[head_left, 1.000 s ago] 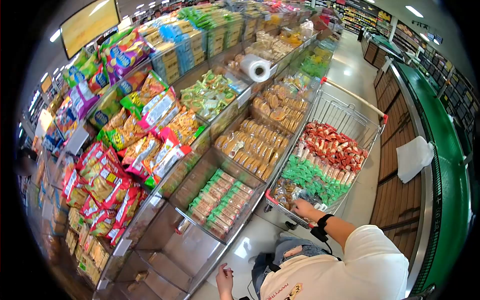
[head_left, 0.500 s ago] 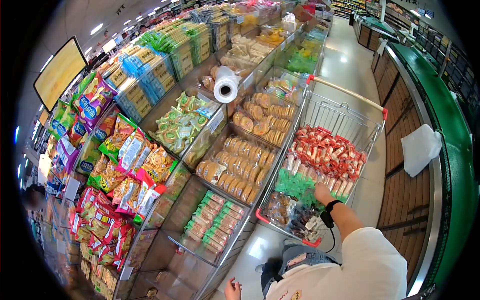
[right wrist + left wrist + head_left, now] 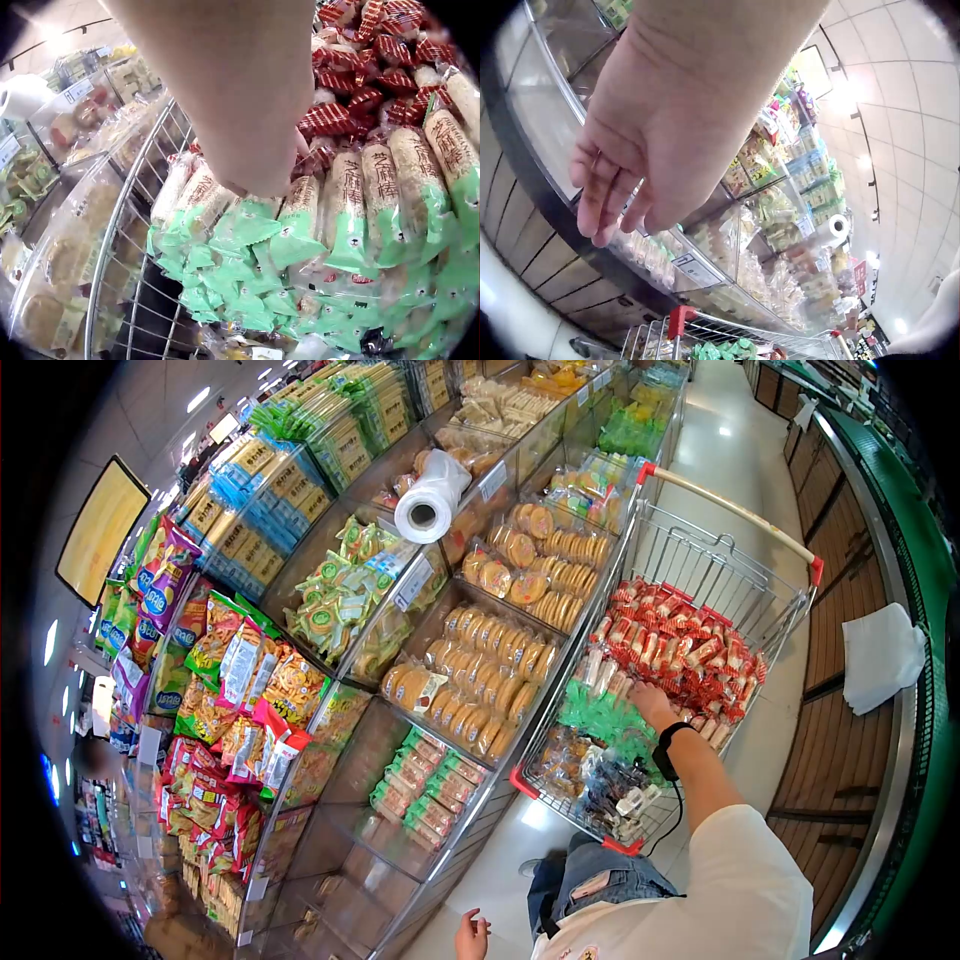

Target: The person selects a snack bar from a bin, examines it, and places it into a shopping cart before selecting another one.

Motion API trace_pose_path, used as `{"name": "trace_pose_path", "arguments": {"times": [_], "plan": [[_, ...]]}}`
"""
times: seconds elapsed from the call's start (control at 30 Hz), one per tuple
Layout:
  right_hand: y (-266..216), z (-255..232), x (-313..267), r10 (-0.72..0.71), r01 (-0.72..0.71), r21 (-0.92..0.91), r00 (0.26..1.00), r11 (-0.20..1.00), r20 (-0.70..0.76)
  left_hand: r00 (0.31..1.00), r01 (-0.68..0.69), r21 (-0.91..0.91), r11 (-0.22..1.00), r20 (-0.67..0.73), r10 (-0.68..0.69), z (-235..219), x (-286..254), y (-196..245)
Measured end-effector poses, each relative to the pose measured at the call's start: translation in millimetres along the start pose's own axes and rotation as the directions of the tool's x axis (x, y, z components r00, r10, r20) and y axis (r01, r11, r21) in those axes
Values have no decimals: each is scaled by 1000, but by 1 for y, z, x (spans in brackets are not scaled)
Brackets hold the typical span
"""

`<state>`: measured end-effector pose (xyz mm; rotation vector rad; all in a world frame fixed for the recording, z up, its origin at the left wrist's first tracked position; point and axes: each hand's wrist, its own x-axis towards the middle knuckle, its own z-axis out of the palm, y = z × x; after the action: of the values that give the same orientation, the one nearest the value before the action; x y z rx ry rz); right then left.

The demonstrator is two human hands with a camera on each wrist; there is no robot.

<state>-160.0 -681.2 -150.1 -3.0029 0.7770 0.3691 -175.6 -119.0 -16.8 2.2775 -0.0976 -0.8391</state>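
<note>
the right hand (image 3: 650, 705) moves from the near rim of the trolley (image 3: 520, 785), over the dark packets (image 3: 610, 790), deeper onto the green-and-white snack sticks (image 3: 600, 670) beside the red packets (image 3: 690, 645). the left hand (image 3: 470, 938) drifts slightly right, low beside the body. the head view tilts further down.
</note>
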Motion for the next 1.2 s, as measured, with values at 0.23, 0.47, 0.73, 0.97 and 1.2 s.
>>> {"name": "trace_pose_path", "arguments": {"times": [0.23,0.47,0.73,0.97,1.2], "plan": [[0,8,4,-88,85,-42,993,995,-82,1000,12,3,1000,-16,-12,2,-2,22],[4,3,5,-173,170,-145,985,975,-6,998,21,0,1000,-64,-21,2,-6,15],[2,-16,-16,-242,226,-88,937,970,-253,993,105,19,994,61,-106,-5,-9,19],[-97,-12,-63,48,111,865,987,490,-154,994,-96,60,994,-53,99,-13,13,31],[-240,-148,-139,-539,174,939,842,297,15,973,-223,-198,954,-96,208,-47,31,72]]}}
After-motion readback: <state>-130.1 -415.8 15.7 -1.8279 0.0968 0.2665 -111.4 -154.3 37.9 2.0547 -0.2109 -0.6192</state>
